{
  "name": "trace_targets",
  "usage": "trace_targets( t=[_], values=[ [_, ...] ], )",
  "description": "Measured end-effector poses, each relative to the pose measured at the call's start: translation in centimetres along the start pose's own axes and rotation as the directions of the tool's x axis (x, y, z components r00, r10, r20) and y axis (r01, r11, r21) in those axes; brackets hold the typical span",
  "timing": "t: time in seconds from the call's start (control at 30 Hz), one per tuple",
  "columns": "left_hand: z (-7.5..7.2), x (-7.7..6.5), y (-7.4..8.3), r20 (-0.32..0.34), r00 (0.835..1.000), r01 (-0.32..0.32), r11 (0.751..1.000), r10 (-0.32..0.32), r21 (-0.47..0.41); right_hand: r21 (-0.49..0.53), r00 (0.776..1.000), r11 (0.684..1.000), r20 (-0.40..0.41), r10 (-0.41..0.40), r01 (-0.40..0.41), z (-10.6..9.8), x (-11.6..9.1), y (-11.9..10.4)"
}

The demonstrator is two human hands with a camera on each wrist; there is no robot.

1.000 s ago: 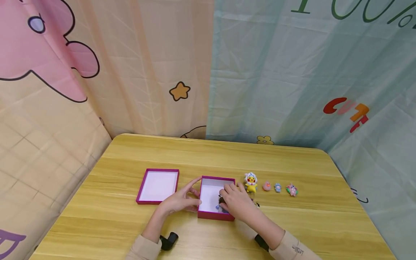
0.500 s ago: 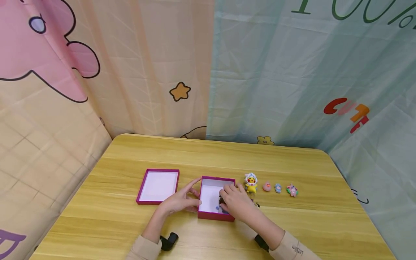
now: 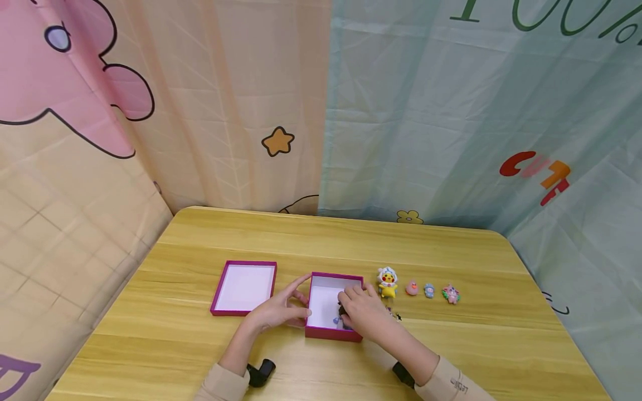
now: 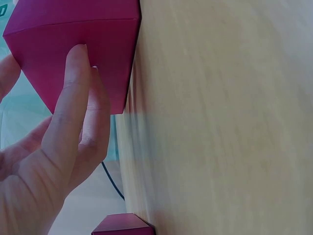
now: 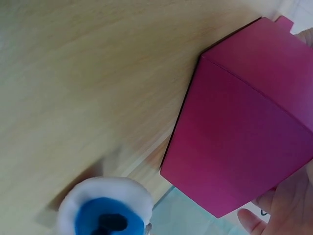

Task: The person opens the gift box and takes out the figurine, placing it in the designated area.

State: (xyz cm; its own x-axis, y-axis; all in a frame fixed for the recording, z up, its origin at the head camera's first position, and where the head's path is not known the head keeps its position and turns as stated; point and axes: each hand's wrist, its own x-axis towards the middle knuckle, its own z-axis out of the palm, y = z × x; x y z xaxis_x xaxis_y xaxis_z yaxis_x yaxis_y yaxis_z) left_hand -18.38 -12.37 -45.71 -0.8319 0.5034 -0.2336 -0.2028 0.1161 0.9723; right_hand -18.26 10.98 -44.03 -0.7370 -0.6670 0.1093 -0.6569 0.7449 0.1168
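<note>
An open magenta box [image 3: 331, 333] with a white inside stands on the table. My left hand [image 3: 276, 309] touches its left wall, index finger near the far corner and thumb nearer me; in the left wrist view the thumb [image 4: 78, 63] presses flat against the wall. My right hand [image 3: 365, 312] reaches over the right wall into the box, fingers bent down around a small dark object [image 3: 342, 308]. Most of that object is hidden by the hand, so I cannot tell its kind. A tiny blue piece [image 3: 336, 320] shows beside it on the box floor.
The matching lid [image 3: 248, 287] lies inside up at the left. Right of the box stand a yellow figurine in a white hood [image 3: 387, 283], a pink duck [image 3: 412, 288], a small blue figurine [image 3: 429, 290] and a pink-and-green figurine [image 3: 451, 294]. Small dark bits [image 3: 396, 316] lie behind my right hand.
</note>
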Motion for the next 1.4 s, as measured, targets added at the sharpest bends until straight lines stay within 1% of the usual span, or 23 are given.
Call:
trace_targets(
  t=[0.33,0.53,0.77,1.0,1.23,1.4],
  values=[
    [0.08,0.01,0.14,0.006,1.000,0.002,1.000,-0.002,0.000,0.004,0.999,1.000,0.041,-0.003,0.003,-0.30,0.11,-0.01],
    [0.04,-0.02,0.18,0.004,1.000,0.002,1.000,-0.002,0.005,0.003,0.999,1.000,0.033,-0.015,0.015,-0.30,0.12,0.00],
    [0.12,-0.03,0.34,0.006,1.000,0.001,1.000,-0.001,0.003,0.004,0.999,0.999,-0.005,-0.036,0.036,-0.30,0.07,-0.03],
    [0.15,-0.10,0.43,0.009,1.000,0.002,1.000,-0.002,-0.003,0.053,0.998,0.997,-0.033,-0.052,0.054,-0.33,-0.01,0.06],
    [0.11,-0.04,0.22,0.013,1.000,-0.006,1.000,0.006,-0.008,0.050,0.986,0.993,-0.137,-0.098,0.106,-0.14,-0.20,0.17],
    [0.01,-0.01,0.00,0.011,1.000,-0.008,1.000,0.008,-0.009,0.052,0.978,0.991,-0.178,-0.113,0.123,-0.52,-0.28,0.11]
  ],
)
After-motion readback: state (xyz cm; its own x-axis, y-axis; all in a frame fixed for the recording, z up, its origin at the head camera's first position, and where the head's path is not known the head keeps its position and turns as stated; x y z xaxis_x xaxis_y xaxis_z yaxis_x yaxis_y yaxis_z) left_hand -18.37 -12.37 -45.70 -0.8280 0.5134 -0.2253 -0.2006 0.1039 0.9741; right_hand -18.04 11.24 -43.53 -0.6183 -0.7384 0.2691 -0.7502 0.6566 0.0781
